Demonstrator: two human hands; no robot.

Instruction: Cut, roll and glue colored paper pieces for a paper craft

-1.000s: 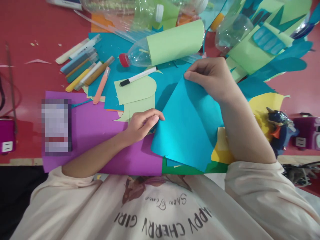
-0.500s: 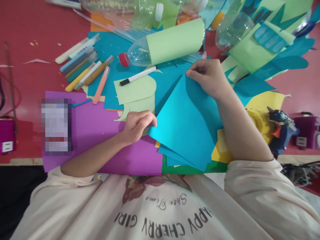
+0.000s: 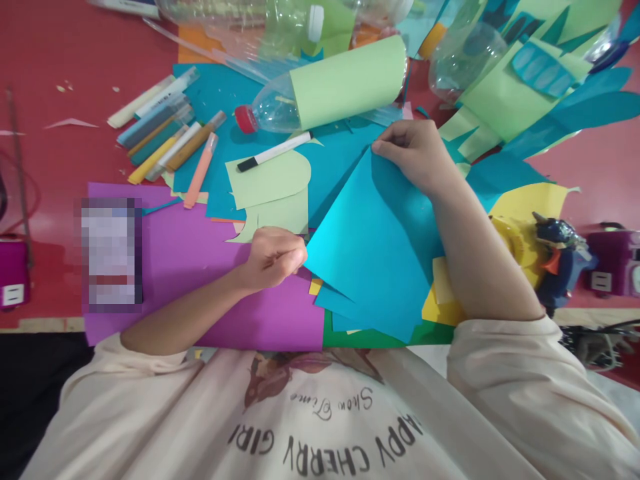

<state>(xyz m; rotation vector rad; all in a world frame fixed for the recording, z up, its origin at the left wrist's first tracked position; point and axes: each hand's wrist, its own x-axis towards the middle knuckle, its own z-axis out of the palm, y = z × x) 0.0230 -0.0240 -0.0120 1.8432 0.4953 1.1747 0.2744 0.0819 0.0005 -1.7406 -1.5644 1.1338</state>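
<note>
A bright blue sheet of paper is held slanted above more blue paper. My right hand is closed in a pinch at its top corner. At the left corner, the thumb and curled fingers of my left hand are closed on the edge; the exact grip is partly hidden. Beneath the left forearm lies a purple sheet. Beyond my hands are light green paper pieces with a black-capped white marker on them. A plastic bottle, wrapped in light green paper and capped in red, lies on its side.
Several markers lie to the left, beyond a phone with a blurred screen. Clear bottles and a green-and-blue paper craft crowd the far right. A blue glue gun and yellow tape roll sit at right.
My left hand has shifted slightly down and left, and the sheet's left corner has moved a little right and up. My right hand keeps its pinch almost in place.
</note>
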